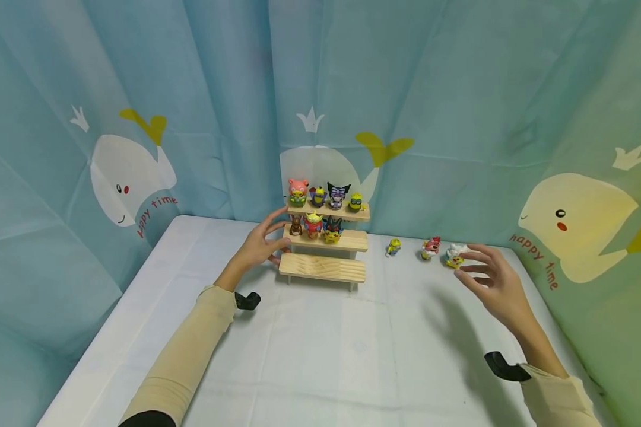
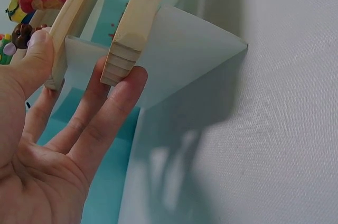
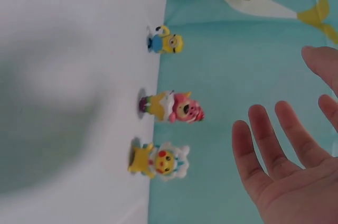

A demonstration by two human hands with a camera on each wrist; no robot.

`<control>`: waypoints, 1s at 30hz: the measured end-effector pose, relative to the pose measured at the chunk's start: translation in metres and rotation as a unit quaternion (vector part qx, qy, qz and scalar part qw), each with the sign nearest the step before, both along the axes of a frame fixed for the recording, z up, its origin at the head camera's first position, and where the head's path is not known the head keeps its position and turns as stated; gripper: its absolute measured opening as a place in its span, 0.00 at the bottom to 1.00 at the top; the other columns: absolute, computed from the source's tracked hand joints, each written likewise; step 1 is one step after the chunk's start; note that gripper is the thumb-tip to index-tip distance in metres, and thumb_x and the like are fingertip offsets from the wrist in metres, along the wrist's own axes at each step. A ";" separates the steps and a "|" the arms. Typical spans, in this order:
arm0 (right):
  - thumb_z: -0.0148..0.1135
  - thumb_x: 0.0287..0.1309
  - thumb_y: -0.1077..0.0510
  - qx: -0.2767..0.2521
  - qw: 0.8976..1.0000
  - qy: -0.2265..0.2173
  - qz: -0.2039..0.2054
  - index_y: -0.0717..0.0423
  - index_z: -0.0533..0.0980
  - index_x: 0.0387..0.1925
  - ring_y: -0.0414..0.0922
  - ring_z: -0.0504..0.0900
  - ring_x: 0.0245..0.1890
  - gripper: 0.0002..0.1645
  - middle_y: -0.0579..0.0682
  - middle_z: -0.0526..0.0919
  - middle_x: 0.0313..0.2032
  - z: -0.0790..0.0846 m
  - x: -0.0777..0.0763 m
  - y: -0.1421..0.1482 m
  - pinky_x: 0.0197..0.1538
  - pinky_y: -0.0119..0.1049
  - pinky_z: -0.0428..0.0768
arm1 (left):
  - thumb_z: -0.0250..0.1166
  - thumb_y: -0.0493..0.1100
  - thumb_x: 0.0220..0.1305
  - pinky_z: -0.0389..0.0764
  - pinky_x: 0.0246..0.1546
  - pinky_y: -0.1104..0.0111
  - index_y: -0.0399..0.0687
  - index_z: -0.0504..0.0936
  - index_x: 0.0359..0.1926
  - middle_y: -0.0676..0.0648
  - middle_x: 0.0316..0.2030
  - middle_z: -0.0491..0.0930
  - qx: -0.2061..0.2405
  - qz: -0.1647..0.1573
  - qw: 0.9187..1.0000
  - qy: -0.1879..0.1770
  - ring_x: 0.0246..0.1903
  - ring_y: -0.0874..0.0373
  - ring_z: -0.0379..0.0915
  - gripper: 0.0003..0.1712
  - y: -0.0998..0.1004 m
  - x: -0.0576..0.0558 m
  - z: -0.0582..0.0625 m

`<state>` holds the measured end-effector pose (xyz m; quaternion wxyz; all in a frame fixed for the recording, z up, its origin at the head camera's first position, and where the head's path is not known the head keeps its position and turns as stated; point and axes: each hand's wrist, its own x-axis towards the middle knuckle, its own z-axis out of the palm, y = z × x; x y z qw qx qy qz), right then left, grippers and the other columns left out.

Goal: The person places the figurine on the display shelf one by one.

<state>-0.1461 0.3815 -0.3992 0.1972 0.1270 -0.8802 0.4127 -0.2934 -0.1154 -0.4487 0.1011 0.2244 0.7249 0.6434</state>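
A three-tier wooden display stand stands against the back curtain. My left hand grips its left end. In the left wrist view the thumb lies on one plank, while other fingers reach behind it and touch another plank's end. Several small figurines line the top tier; on the middle tier are a brown figurine, a red-and-yellow one and a yellow one with dark headgear. My right hand holds nothing, its fingers spread near a yellow figurine with a white fluffy hood.
On the white table, right of the stand, are a yellow-and-blue Minion figurine and a pink bear figurine. Whale-printed curtains enclose the back and sides.
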 end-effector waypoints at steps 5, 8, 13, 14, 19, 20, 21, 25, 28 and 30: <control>0.70 0.62 0.68 0.003 0.999 -0.006 -0.032 0.56 0.69 0.71 0.27 0.81 0.46 0.37 0.30 0.78 0.53 -0.010 -0.010 0.012 0.45 0.14 0.78 | 0.66 0.42 0.73 0.83 0.31 0.34 0.76 0.55 0.80 0.36 0.77 0.58 -0.012 0.012 1.000 0.008 0.46 0.39 0.86 0.45 -0.001 -0.010 -0.016; 0.71 0.64 0.64 0.009 0.998 -0.019 -0.054 0.54 0.69 0.71 0.25 0.80 0.46 0.36 0.28 0.76 0.53 -0.016 -0.016 0.020 0.44 0.13 0.77 | 0.65 0.40 0.73 0.82 0.31 0.34 0.71 0.54 0.81 0.34 0.77 0.57 -0.012 0.010 1.000 0.009 0.45 0.38 0.86 0.45 -0.001 -0.013 -0.018; 0.71 0.65 0.59 0.021 0.995 -0.033 -0.088 0.56 0.69 0.70 0.21 0.77 0.43 0.35 0.43 0.79 0.56 -0.025 -0.029 0.031 0.43 0.12 0.75 | 0.64 0.37 0.74 0.81 0.30 0.31 0.64 0.51 0.83 0.32 0.77 0.54 -0.006 0.003 1.000 0.015 0.46 0.32 0.84 0.46 -0.001 -0.014 -0.018; 0.71 0.65 0.58 0.026 0.995 -0.035 -0.094 0.57 0.69 0.70 0.21 0.77 0.43 0.35 0.49 0.79 0.57 -0.027 -0.031 0.033 0.42 0.12 0.75 | 0.64 0.37 0.74 0.81 0.30 0.32 0.65 0.51 0.83 0.32 0.77 0.54 -0.006 0.004 1.000 0.017 0.46 0.33 0.84 0.46 -0.001 -0.014 -0.018; 0.70 0.66 0.55 0.040 0.992 -0.051 -0.110 0.60 0.69 0.70 0.21 0.74 0.41 0.35 0.66 0.78 0.59 -0.033 -0.042 0.040 0.36 0.14 0.75 | 0.66 0.41 0.73 0.85 0.28 0.38 0.71 0.53 0.81 0.33 0.77 0.56 -0.012 0.010 1.000 0.024 0.45 0.36 0.85 0.45 -0.002 -0.013 -0.018; 0.70 0.67 0.55 0.041 0.992 -0.056 -0.110 0.60 0.69 0.69 0.20 0.73 0.41 0.35 0.67 0.78 0.59 -0.034 -0.044 0.041 0.35 0.14 0.75 | 0.66 0.41 0.73 0.85 0.28 0.39 0.72 0.54 0.81 0.34 0.77 0.57 -0.011 0.010 1.000 0.024 0.45 0.36 0.86 0.45 -0.002 -0.013 -0.018; 0.70 0.67 0.54 0.040 0.991 -0.060 -0.110 0.61 0.69 0.69 0.20 0.72 0.41 0.35 0.68 0.78 0.59 -0.035 -0.046 0.043 0.34 0.15 0.75 | 0.66 0.42 0.73 0.86 0.28 0.40 0.73 0.54 0.81 0.33 0.77 0.57 -0.010 0.010 1.000 0.024 0.45 0.37 0.86 0.45 -0.002 -0.013 -0.018; 0.69 0.68 0.52 0.044 0.990 -0.081 -0.110 0.60 0.69 0.69 0.19 0.70 0.40 0.34 0.70 0.77 0.59 -0.041 -0.054 0.049 0.32 0.17 0.75 | 0.67 0.42 0.72 0.85 0.28 0.39 0.75 0.55 0.80 0.34 0.77 0.57 -0.008 0.008 1.000 0.024 0.45 0.37 0.86 0.45 -0.002 -0.012 -0.019; 0.69 0.68 0.52 0.056 0.987 -0.094 -0.115 0.60 0.69 0.69 0.34 0.80 0.42 0.34 0.71 0.76 0.60 -0.046 -0.061 0.054 0.32 0.17 0.75 | 0.67 0.43 0.72 0.86 0.28 0.40 0.76 0.56 0.80 0.35 0.77 0.58 -0.010 0.010 1.000 0.022 0.45 0.38 0.86 0.44 -0.001 -0.013 -0.020; 0.68 0.68 0.51 0.064 0.986 -0.104 -0.115 0.61 0.68 0.69 0.52 0.84 0.46 0.34 0.72 0.75 0.61 -0.049 -0.065 0.057 0.32 0.18 0.74 | 0.66 0.42 0.73 0.86 0.28 0.40 0.76 0.55 0.80 0.35 0.77 0.58 -0.011 0.010 1.000 0.021 0.44 0.38 0.86 0.44 -0.001 -0.013 -0.020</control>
